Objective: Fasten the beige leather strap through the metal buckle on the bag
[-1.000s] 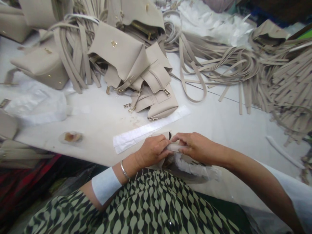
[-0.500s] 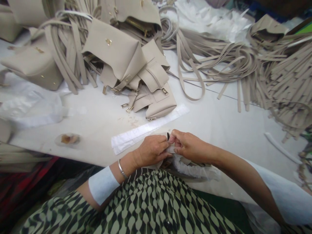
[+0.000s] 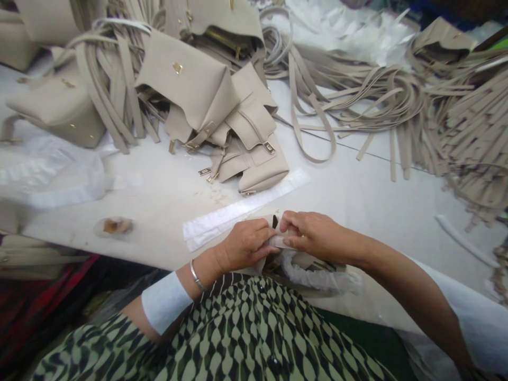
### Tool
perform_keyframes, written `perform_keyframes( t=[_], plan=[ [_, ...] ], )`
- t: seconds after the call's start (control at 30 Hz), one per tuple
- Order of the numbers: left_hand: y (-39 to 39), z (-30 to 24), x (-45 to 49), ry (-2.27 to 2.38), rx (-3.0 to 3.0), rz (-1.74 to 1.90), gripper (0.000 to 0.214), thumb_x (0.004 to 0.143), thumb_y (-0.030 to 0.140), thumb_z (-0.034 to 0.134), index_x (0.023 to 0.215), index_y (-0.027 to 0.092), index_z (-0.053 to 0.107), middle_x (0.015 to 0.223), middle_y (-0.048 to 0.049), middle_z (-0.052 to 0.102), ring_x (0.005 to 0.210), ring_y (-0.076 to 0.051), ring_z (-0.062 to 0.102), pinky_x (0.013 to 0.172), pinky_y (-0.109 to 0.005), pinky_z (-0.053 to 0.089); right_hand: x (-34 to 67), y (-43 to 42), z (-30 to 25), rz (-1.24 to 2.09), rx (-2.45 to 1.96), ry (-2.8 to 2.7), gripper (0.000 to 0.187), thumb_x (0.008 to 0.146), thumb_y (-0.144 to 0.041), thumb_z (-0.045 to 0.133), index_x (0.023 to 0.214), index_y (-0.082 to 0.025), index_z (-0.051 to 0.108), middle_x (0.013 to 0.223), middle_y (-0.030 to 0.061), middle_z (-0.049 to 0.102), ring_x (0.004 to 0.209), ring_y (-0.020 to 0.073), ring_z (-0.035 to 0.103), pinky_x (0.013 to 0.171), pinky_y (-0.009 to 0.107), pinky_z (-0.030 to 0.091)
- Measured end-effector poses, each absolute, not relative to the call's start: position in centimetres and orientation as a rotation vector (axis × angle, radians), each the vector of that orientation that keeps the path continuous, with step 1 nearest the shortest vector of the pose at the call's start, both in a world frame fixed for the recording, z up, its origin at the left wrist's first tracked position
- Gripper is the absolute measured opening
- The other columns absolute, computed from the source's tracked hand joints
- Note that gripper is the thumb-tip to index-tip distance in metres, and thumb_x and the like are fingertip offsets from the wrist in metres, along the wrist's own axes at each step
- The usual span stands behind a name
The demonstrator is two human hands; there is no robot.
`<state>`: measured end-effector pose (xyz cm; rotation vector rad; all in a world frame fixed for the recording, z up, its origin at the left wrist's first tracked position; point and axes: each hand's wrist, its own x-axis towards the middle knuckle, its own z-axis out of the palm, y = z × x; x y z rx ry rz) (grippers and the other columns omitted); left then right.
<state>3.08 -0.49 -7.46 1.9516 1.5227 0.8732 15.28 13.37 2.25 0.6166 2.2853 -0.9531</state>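
At the table's front edge, a beige bag (image 3: 305,260) lies close against my body, mostly covered by my hands and by white crinkled wrapping (image 3: 309,276). A pale strip (image 3: 280,242) on it runs between both hands. My left hand (image 3: 250,241) is closed, pinching the strip's left end. My right hand (image 3: 317,235) has its thumb on the strip's right end, with the fingers curled above. A small dark-edged opening (image 3: 274,221) shows just beyond my left fingertips. What lies under the palms is hidden.
Beyond my hands lies a white folded strip (image 3: 246,210). Several beige bags (image 3: 186,79) with gold fittings are piled behind it. Bundles of beige straps (image 3: 381,100) spread to the right. Clear plastic (image 3: 51,169) and a small wrapped brown item (image 3: 117,226) lie left.
My right fingers have drawn slightly away from my left hand, widening the gap between them. More of the pale strip shows. The whole view has shifted a little.
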Motion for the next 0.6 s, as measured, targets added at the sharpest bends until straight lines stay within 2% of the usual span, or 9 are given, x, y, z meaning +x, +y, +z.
perform_keyframes(
  t=[0.17, 0.4, 0.53, 0.6],
  plan=[
    [-0.8, -7.4, 2.7, 1.500, 1.912, 0.871, 0.036, 0.089, 0.044, 0.046, 0.101, 0.014, 0.060, 0.087, -0.0074, 0.059, 0.078, -0.016, 0.056, 0.071, -0.027, 0.047, 16.3, 13.7, 2.3, -1.071, 0.617, 2.274, 0.026, 0.074, -0.006, 0.047, 0.097, -0.017, 0.048, 0.067, -0.0016, 0.056, 0.060, 0.0143, 0.050, 0.057, 0.023, 0.031],
    [-0.5, -7.0, 3.2, 1.535, 2.035, 0.844, 0.035, 0.089, 0.043, 0.046, 0.093, 0.013, 0.062, 0.082, -0.0078, 0.060, 0.076, -0.018, 0.055, 0.069, -0.031, 0.046, 15.9, 12.6, 1.6, -1.140, 0.729, 2.304, 0.025, 0.071, -0.006, 0.050, 0.092, -0.018, 0.045, 0.064, -0.0034, 0.054, 0.058, 0.0135, 0.048, 0.056, 0.023, 0.032],
    [-0.5, -7.4, 3.7, 1.569, 2.059, 0.890, 0.036, 0.088, 0.045, 0.046, 0.092, 0.013, 0.063, 0.082, -0.0081, 0.059, 0.076, -0.019, 0.054, 0.067, -0.031, 0.045, 14.9, 12.0, 1.3, -1.065, 0.692, 2.350, 0.027, 0.069, -0.004, 0.051, 0.092, -0.017, 0.047, 0.066, -0.0019, 0.054, 0.060, 0.0141, 0.048, 0.056, 0.023, 0.033],
    [-0.7, -7.5, 3.5, 1.572, 2.013, 0.935, 0.037, 0.087, 0.046, 0.048, 0.094, 0.012, 0.062, 0.082, -0.0079, 0.058, 0.076, -0.019, 0.054, 0.067, -0.030, 0.045, 14.4, 12.7, 1.6, -1.132, 0.647, 2.301, 0.025, 0.068, -0.004, 0.052, 0.089, -0.017, 0.049, 0.067, -0.0018, 0.055, 0.061, 0.0135, 0.049, 0.056, 0.023, 0.034]
  ],
)
